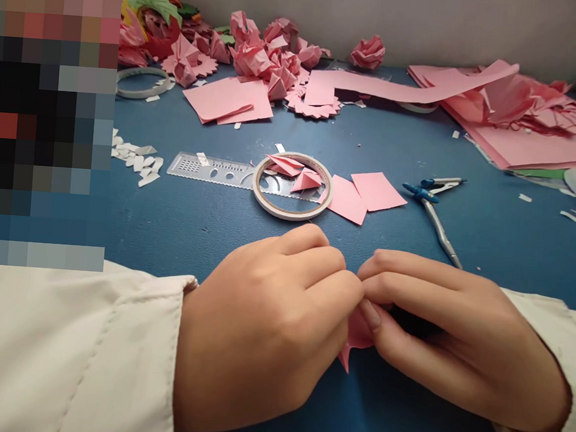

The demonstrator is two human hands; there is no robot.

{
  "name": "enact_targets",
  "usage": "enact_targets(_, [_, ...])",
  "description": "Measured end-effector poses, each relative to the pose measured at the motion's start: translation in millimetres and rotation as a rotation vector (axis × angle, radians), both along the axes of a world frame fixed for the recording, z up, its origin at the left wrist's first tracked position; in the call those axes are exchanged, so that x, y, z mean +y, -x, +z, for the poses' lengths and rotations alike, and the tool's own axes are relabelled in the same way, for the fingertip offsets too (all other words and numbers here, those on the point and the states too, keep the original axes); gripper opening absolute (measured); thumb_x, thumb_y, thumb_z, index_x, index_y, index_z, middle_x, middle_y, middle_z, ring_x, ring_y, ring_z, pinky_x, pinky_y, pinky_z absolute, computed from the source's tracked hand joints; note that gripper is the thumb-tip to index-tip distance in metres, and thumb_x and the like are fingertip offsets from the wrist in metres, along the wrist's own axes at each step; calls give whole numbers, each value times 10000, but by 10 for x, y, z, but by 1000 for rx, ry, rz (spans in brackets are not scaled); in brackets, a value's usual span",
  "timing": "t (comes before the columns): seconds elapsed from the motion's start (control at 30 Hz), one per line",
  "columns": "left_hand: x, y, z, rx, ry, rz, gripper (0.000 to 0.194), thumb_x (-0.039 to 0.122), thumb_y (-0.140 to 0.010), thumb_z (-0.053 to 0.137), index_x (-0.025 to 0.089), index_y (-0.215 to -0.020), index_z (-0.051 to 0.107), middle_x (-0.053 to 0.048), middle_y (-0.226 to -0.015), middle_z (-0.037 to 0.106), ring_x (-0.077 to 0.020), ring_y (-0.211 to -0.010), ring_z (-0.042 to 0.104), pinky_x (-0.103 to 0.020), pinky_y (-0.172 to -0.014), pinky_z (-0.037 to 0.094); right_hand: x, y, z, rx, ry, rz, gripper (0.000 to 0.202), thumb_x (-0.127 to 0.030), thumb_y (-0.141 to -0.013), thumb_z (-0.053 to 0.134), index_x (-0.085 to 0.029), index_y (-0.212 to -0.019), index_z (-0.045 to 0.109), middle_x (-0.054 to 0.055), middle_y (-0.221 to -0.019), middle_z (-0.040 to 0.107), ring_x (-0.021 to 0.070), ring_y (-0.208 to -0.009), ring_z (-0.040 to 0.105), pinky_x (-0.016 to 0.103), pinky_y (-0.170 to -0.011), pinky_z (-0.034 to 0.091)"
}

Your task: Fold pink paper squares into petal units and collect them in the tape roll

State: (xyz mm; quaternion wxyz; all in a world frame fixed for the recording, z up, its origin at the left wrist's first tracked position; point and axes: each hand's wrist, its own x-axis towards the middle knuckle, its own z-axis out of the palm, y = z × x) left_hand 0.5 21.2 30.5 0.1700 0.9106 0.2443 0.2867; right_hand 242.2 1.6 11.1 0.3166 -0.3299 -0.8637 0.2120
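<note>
And here, at the near side of the blue tabletop (169, 217), a small folded pink piece (359, 333) is held between two hands, right in the middle, its sharp tip pointed down toward the near edge. By the left hand (273, 327) the piece is largely covered: the fingers are curled in tight and closed on it, though their tips are hidden and the exact pinch cannot be told. By the right hand (457, 340) it is gripped from the other side, the thumb laid flat against the paper and the forefinger brought up to the left knuckles. Paper, by the look of it: judged light as a leaf, stiff along its creases, soft between them, hardly slippery, easily crumpled. It is best taken by the layered, creased edges, between thumb and forefinger; the thin tip is better left unpinched, as it could be bent or torn. Just beyond the hands, a tape roll (291, 213) is laid partly over a clear ruler (234, 173), folded bits (307, 180) are framed in its opening, and pink squares (379, 191) are spread beside it, with a compass (442, 230) farther right.
</note>
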Motion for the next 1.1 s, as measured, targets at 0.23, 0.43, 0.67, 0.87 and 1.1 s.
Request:
enact_targets(0.23, [-20,-16,-25,3,-7,20,386,40,-1157,551,147,-832,731,-15,-856,716,-193,-804,579,-368,-815,582,-61,6,125,-200,-147,-71,313,-70,-1139,569,-243,-886,636,4,-831,714,127,-681,638,274,-608,529])
enact_targets(0.43, [-25,-7,-40,-16,11,23,391,44,-1166,547,137,-834,731,-20,-869,731,-189,-819,596,-360,-848,615,-79,-29,74,-82,43,11,243,-113,-1195,499,-265,-1066,637,12,-910,711,140,-744,674,269,-611,538])
enact_targets(0.67, [-12,48,22,-26,77,18,382,77,-1207,545,125,-899,764,-8,-898,758,-172,-849,613,-324,-876,612,101,-63,86,78,198,75,163,-228,-1218,648,-273,-1062,665,-30,-887,734,107,-726,712,193,-634,559])
enact_targets(0.87, [0,32,34,-29,83,16,354,91,-1211,567,137,-915,755,-6,-918,768,-175,-864,622,-327,-848,599,168,-88,173,20,173,98,111,-194,-1184,726,-276,-1113,700,-36,-925,788,97,-774,778,161,-689,623])
enact_targets(1.1, [-9,43,2,-45,59,44,362,93,-1204,577,150,-889,748,-8,-884,759,-175,-821,623,-330,-843,601,163,-81,183,49,210,45,89,-249,-1164,779,-280,-1083,760,-33,-905,814,112,-730,779,194,-665,639])
